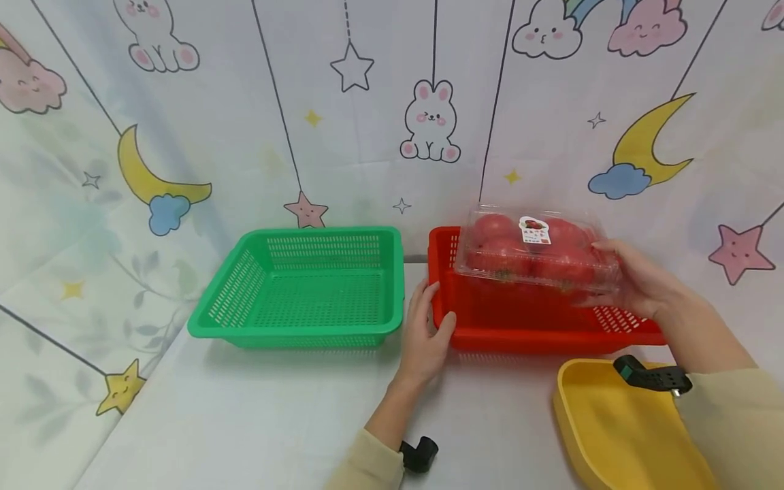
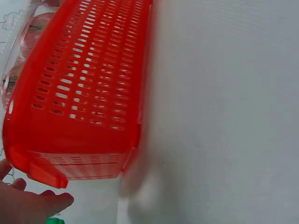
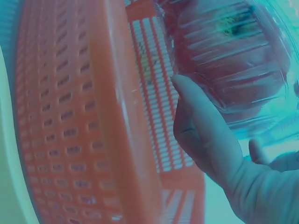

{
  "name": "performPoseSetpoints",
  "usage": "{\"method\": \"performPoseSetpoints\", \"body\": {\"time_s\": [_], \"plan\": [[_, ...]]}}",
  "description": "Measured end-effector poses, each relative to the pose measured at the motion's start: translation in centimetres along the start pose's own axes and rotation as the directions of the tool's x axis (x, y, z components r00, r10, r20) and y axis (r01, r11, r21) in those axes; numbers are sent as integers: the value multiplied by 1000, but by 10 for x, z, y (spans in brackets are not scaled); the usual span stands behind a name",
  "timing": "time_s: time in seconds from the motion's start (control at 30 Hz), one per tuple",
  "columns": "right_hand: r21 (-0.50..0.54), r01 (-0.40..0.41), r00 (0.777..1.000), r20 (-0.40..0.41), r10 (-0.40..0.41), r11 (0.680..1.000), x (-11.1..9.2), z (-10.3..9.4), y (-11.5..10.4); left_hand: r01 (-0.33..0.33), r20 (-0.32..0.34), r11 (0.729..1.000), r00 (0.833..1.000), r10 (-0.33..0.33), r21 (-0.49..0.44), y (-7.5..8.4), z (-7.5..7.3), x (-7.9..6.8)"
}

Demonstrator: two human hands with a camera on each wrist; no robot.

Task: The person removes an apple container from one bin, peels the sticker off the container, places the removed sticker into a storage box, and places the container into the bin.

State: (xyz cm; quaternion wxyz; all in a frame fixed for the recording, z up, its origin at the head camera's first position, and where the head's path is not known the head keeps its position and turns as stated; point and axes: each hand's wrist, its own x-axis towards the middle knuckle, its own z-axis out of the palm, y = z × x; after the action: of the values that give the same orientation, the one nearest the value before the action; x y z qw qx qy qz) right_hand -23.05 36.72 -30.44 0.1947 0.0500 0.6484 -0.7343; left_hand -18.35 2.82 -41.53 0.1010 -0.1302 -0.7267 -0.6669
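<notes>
A clear plastic box of tomatoes [image 1: 531, 246] with a white label hangs tilted over the red basket [image 1: 527, 340]. My right hand [image 1: 643, 279] grips the box by its right end; in the right wrist view the thumb [image 3: 201, 109] lies along the clear plastic. Several red tomatoes show through the lid. At the basket's left end is my left hand [image 1: 425, 337], its fingers spread loosely beside the rim. The left wrist view has those fingers [image 2: 51, 203] just outside the basket's lip.
Left of the red basket stands a green basket [image 1: 294, 335] with slotted sides and nothing in it. A yellow tub [image 1: 625, 429] sits at the front right, partly under my right sleeve. Behind everything hangs a cloth [image 1: 367, 136] printed with rabbits, stars and moons.
</notes>
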Motion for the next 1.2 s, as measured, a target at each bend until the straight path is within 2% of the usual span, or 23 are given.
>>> {"method": "performPoseSetpoints", "body": {"time_s": [0.17,0.3,0.43,0.6,0.73,0.83,0.9,1.1,1.2], "plan": [[5,0,1000,-22,0,1000,-10,13,-8,-43,6,998,999,43,35,13,-5,1],[12,16,1000,0,-16,1000,-16,23,-10,-62,7,996,998,63,-64,22,-13,1],[10,52,997,52,-53,999,-23,34,-10,-48,33,981,998,55,-185,29,-22,1],[-21,101,990,101,-98,995,-32,50,-7,-19,66,973,997,35,-230,39,-36,0],[-12,84,992,90,-83,996,-40,66,-2,21,103,971,995,3,-238,48,-49,-2],[-13,79,995,64,-78,997,-44,82,4,70,142,968,989,-36,-239,52,-63,-6],[-24,95,992,80,-93,995,-46,91,9,94,153,967,986,-59,-235,53,-74,-10],[-71,151,985,97,-144,986,-52,114,28,92,179,981,982,-61,-172,53,-108,-22],[-99,147,986,91,-138,984,-58,125,39,113,194,984,977,-85,-139,54,-120,-33]]}}
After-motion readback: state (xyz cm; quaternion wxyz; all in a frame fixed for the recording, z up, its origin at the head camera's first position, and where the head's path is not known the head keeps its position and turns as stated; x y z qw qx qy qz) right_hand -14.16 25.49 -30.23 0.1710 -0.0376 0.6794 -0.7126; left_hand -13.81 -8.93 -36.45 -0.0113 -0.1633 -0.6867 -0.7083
